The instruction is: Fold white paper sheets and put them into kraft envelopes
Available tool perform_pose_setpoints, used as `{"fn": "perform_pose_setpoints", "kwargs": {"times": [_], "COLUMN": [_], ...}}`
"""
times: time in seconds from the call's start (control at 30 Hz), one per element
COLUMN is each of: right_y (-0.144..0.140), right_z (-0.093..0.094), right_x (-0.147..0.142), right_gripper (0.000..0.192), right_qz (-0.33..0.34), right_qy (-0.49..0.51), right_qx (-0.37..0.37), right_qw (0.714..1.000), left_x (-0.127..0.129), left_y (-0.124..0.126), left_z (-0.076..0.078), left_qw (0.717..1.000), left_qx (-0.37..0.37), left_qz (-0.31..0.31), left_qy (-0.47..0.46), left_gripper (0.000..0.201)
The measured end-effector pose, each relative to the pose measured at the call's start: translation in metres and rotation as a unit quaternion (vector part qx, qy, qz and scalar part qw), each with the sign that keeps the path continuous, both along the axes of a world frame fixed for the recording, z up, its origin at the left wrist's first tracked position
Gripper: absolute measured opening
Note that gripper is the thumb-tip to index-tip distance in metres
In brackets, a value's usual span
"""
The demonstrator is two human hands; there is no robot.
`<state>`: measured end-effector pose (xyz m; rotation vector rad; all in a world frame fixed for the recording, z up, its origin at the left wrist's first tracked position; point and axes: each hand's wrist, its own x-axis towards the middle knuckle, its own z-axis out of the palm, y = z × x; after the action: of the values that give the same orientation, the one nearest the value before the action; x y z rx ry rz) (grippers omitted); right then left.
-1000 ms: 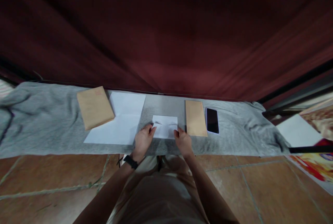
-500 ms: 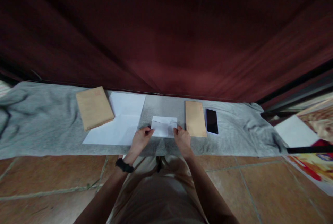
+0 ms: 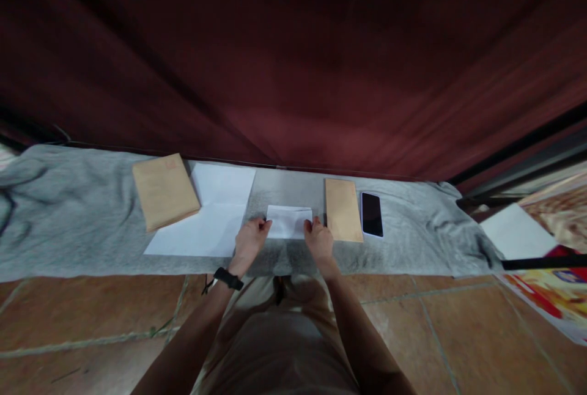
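Observation:
A folded sheet of white paper [image 3: 288, 224] lies in front of me on the grey cloth, its layers stacked toward the far edge. My left hand [image 3: 251, 238], with a black watch [image 3: 228, 278] on the wrist, pinches the paper's left edge. At the opposite edge, my right hand [image 3: 319, 241] grips the paper between thumb and fingers. Just right of that hand lies a single brown envelope [image 3: 343, 210]. Left of my left hand are larger white sheets [image 3: 202, 230] with a crease across them, partly under a stack of brown envelopes [image 3: 166, 190].
A phone [image 3: 372, 214] with a dark screen lies right of the single envelope. Grey cloth [image 3: 413, 224] covers the narrow table. A dark red curtain [image 3: 293, 77] hangs behind it. At the far right are a white sheet [image 3: 518, 231] and a colourful printed box [image 3: 554, 297].
The paper's near part has been folded further toward the far edge, so the paper looks slightly shallower. Both hands have kept their hold, and my left hand has risen a little.

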<state>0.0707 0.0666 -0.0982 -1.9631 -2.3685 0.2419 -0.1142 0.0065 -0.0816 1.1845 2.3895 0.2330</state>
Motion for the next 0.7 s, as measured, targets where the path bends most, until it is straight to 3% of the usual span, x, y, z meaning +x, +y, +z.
{"fn": "perform_pose_setpoints", "kwargs": {"times": [0.43,0.7], "right_y": [0.002,0.003], "right_z": [-0.011,-0.009], "right_x": [-0.009,-0.008], "right_gripper": [0.037,0.033], "right_qz": [0.010,0.022], "right_qy": [0.001,0.015], "right_qx": [0.060,0.075], "right_qw": [0.998,0.997], "left_x": [0.013,0.008], "left_y": [0.002,0.008], "left_z": [0.006,0.004], "left_qw": [0.999,0.999], "left_qx": [-0.003,-0.015], "left_qz": [0.006,0.018], "left_qy": [0.052,0.033], "left_gripper": [0.039,0.038]}}
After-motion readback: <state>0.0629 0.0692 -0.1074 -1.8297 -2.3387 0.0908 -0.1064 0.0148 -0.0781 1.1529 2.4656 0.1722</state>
